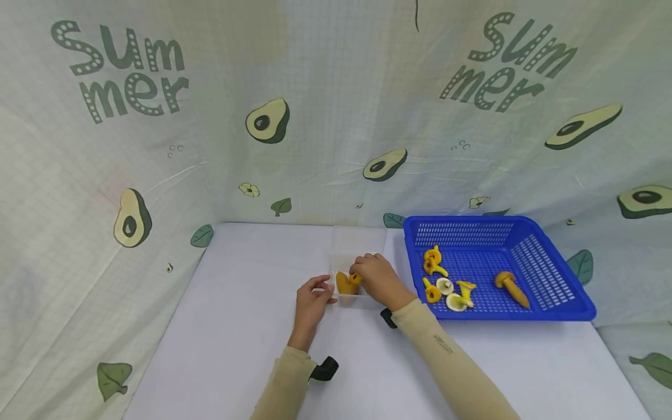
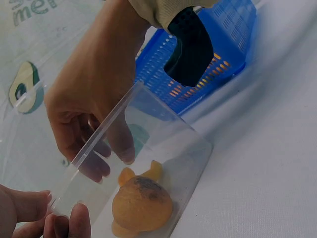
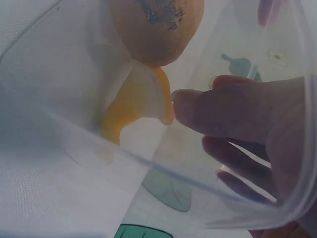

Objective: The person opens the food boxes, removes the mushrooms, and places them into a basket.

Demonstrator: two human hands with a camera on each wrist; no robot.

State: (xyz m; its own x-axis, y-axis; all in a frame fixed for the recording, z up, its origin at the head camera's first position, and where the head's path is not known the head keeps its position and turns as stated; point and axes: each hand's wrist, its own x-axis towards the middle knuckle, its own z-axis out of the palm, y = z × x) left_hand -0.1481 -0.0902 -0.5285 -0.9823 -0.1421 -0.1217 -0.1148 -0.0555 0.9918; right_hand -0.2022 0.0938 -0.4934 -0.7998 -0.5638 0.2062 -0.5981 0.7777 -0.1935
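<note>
A clear plastic box (image 1: 350,301) stands on the table, its lid (image 1: 359,238) folded back. My left hand (image 1: 311,303) grips its left wall by the rim. Over the box's right side reaches my right hand (image 1: 380,280), fingers pointing down inside and spread apart. In the right wrist view its thumb touches the edge of a yellow mushroom (image 3: 141,96); I see no finger closing on its other side. A larger brown mushroom (image 2: 143,204) with a dark patch lies in the box against the yellow one.
To the right stands a blue plastic basket (image 1: 569,291). Inside are several yellow mushrooms (image 1: 433,293), pale-capped mushrooms (image 1: 455,302) and one brown mushroom (image 1: 511,288). A patterned curtain (image 1: 325,70) hangs behind the white table (image 1: 231,326).
</note>
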